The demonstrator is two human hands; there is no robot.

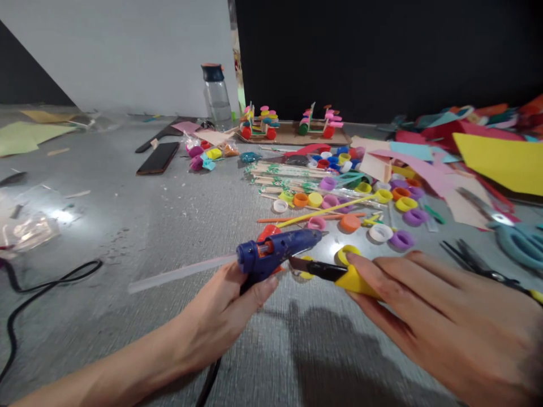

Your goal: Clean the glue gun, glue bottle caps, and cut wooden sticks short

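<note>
My left hand (237, 305) is wrapped round the handle of a blue hot glue gun (278, 249). A long whitish glue stick (182, 273) juts out of its back, and its nozzle points right. In my right hand (428, 311) is a yellow and black utility knife (339, 272), blade pointing left, close to the underside of the gun's barrel; whether they touch I cannot tell. Just beyond the knife lies a yellow bottle cap (348, 253). Something red, partly hidden, shows behind the gun.
Coloured bottle caps (350, 223), wrapped sticks (284, 176) and paper sheets (500, 164) spread over the right side. Two small toy vehicles (258, 123) stand at the back near a water bottle (217, 96). Scissors (517, 243), a phone (158, 158) and a black cable (46, 294) lie around.
</note>
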